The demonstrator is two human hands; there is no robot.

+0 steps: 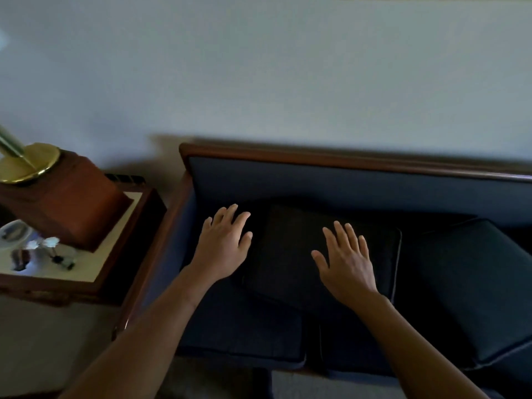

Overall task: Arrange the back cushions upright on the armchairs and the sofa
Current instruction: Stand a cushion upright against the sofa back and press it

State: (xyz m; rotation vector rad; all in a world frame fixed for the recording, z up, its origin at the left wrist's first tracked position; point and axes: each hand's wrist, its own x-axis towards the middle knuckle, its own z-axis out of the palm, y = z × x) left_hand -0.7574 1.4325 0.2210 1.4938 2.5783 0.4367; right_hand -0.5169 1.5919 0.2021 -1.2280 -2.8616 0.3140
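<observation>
At the far left stands a wooden side desk (pixel 95 272) with a pale top. On it there is a brown wooden block (pixel 72 203) that carries the brass lamp base (pixel 28 164), and near the front lie some small glass objects (pixel 34 249) that are too blurred to name.

Just beside the desk begins the sofa (pixel 345 180), dark blue with a wooden frame, standing against a pale wall (pixel 259 67). Its padded back is bare at this end.

The left hand (pixel 223 249) is stretched over the left end of the seat, palm down, fingers (pixel 233 217) spread and holding nothing. I cannot tell if it touches the fabric.

Between the two hands lies a dark back cushion (pixel 288 254). It is flat on the seat cushions (pixel 244 335), a little turned, not upright against the back.

The right hand (pixel 345 263) is over the right part of this cushion, also palm down with the fingers apart and nothing grasped; contact is not clear.

Farther right, a second back cushion (pixel 466 283) with light piping lies tilted on the seat, also not standing.
</observation>
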